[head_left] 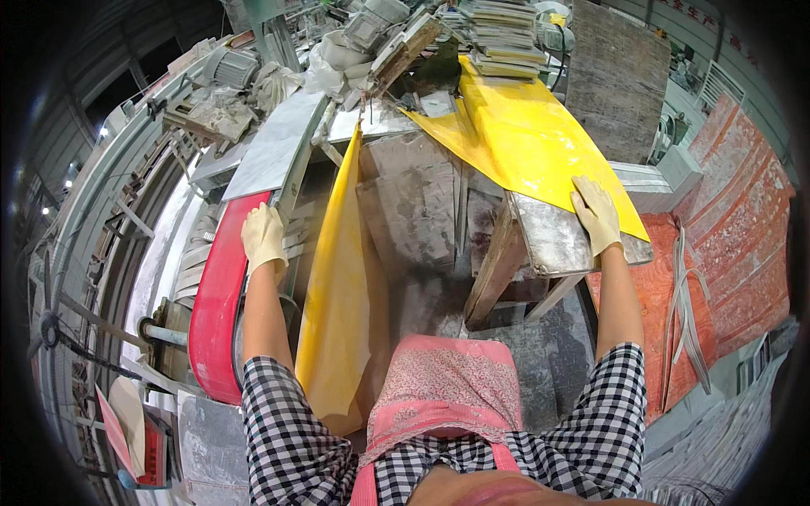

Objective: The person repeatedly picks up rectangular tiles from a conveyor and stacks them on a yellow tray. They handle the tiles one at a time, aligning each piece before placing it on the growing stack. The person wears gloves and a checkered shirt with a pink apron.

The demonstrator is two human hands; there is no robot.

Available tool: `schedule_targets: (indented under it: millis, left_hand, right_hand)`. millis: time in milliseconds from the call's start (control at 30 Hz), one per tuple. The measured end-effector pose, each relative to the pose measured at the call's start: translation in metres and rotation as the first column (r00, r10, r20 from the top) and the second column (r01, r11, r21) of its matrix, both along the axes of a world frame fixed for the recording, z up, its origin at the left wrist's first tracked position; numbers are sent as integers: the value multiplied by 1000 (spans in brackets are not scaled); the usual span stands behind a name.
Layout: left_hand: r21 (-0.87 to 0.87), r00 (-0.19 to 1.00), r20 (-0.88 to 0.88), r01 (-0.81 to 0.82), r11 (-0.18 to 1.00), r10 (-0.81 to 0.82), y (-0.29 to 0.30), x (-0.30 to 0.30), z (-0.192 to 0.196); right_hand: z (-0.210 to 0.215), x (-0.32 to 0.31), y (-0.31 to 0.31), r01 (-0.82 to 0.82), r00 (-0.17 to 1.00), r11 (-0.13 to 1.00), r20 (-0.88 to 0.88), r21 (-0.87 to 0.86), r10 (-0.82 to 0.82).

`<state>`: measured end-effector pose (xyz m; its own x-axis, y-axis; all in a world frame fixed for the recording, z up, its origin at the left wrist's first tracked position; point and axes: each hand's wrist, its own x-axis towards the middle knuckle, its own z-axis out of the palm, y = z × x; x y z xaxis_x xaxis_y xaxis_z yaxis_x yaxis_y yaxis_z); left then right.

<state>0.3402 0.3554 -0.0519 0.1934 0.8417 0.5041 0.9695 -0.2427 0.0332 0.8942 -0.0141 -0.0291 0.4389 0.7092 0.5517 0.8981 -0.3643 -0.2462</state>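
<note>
My left hand [264, 236], in a pale glove, rests at the inner edge of a red belt-like band [221, 295]. Its fingers point away and look slightly bent; what lies under them is hidden. Just beyond the fingertips ends a white-grey stone slab [274, 139]. My right hand [597, 215], gloved alike, lies open on a shiny yellow sheet [540, 139], near its right edge. The sheet drapes over a worn wooden bench [548, 240]. Between my arms hangs another yellow sheet [333, 312], narrow at the top and wider below.
Stacked flat pieces [506, 38] weigh on the sheet's far end. Motors [232, 67] and cluttered machine parts stand at the back. A wooden board [616, 80] leans upright behind the bench. To the right are orange-red sheeting [734, 228] and loose pale straps [688, 312].
</note>
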Motion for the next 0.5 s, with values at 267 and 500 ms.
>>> schedule_targets:
  millis: [267,500]
  left_hand:
    - [54,1000,15,21,998,-22,-1,-2,-2]
    - [108,999,-22,32,994,-30,4,-3,-7]
  right_hand:
    - [-1,4,2,-5,1000,1000,-21,0,5]
    - [-2,2,1,0,1000,1000,-7,11,0]
